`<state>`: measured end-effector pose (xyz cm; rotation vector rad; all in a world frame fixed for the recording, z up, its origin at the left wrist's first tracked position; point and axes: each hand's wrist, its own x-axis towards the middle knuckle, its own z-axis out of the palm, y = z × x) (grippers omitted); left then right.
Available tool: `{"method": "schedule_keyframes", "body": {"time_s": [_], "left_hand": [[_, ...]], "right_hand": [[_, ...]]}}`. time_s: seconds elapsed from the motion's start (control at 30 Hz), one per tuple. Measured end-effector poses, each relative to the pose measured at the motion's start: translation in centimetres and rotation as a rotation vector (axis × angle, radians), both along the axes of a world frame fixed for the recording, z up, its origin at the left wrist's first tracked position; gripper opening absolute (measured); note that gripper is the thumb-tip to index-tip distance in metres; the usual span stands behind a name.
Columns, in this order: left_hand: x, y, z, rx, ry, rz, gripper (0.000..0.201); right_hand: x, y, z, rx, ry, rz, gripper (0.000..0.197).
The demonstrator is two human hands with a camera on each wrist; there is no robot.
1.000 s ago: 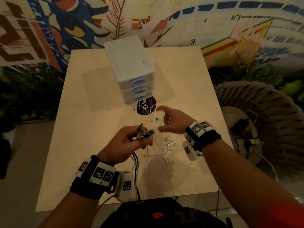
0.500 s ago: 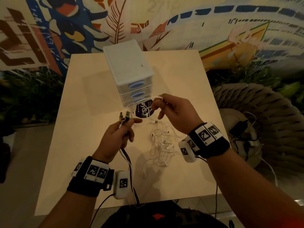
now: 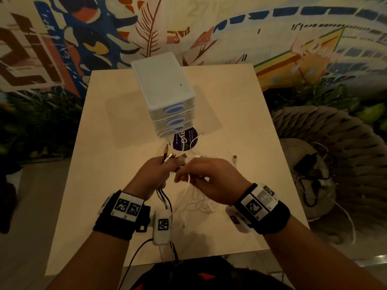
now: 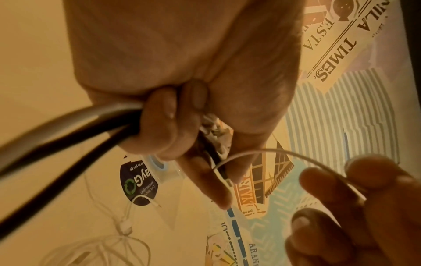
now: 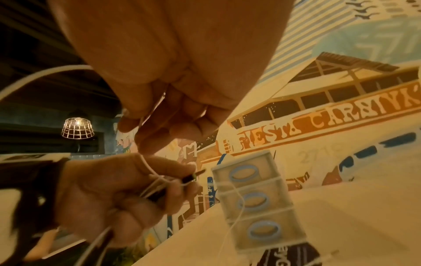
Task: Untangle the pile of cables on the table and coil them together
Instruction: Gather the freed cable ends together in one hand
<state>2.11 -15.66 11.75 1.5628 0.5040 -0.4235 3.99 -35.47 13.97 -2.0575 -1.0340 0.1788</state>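
Feeding the white cable (image 3: 188, 186), pinched in the right hand (image 3: 211, 181), into the plug bundle (image 3: 171, 156) clenched by the left hand (image 3: 155, 176), slack should be drawn gently from the tangle (image 3: 196, 206) lying on the counter (image 3: 117, 122) beneath that hand.

A painted wall mural (image 5: 330, 126) carries orange lettering that seems to read "FESTA CARNIVA", cut off at the edge, with a faint "2719" below it. In the left wrist view, upside down, it shows "TIMES". A dark round sticker (image 3: 184, 139) on the bench (image 3: 104, 164) reads "ayG"; its small print is illegible.
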Motion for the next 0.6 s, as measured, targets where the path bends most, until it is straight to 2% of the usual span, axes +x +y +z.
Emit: {"method": "schedule_keyframes", "body": {"time_s": [0.07,0.13,0.17,0.23,0.3,0.37,0.4,0.43,0.47,0.53,0.57,0.6], "left_hand": [[-0.2,-0.2,0.0,0.055,-0.093,0.027,0.015],[-0.4,0.0,0.0,0.033,-0.198,0.06,0.013],[-0.6,0.1,0.3,0.008,-0.25,0.043,0.014],[-1.3,0.3,1.1,-0.046,-0.329,-0.071,0.018],[-1.8,0.3,2.2,-0.06,-0.363,-0.228,0.019],[-2.1,0.1,2.7,-0.051,-0.377,-0.369,0.017],[-2.1,0.1,2.9,-0.041,-0.377,-0.434,0.017],[-2.2,0.1,3.1,-0.043,-0.376,-0.494,0.017],[-2.2,0.0,3.3,-0.06,-0.379,-0.541,0.017],[-2.3,0.0,3.2,-0.088,-0.375,-0.585,0.017],[-2.3,-0.1,3.2,-0.09,-0.374,-0.593,0.017],[-2.3,0.0,3.1,-0.09,-0.378,-0.596,0.018]], "right_hand": [[-0.7,0.2,-0.4,-0.047,0.138,0.034,0.029],[-1.2,0.1,-1.1,-0.04,0.335,-0.01,0.038],[-1.2,0.1,-1.4,-0.003,0.419,-0.076,0.036],[-0.4,0.0,-2.3,0.058,0.533,-0.247,0.022],[0.8,0.2,-2.7,0.074,0.609,-0.351,0.025],[2.2,0.8,-2.5,0.022,0.565,-0.312,0.053],[2.9,1.3,-2.3,-0.019,0.493,-0.25,0.069],[3.5,1.9,-2.0,-0.06,0.404,-0.187,0.077],[4.2,2.5,-1.7,-0.09,0.311,-0.139,0.076],[5.5,3.7,-1.1,-0.13,0.168,-0.122,0.049],[6.0,4.1,-0.6,-0.13,0.15,-0.143,0.033],[6.5,4.1,-0.3,-0.102,0.179,-0.174,0.025]]}}
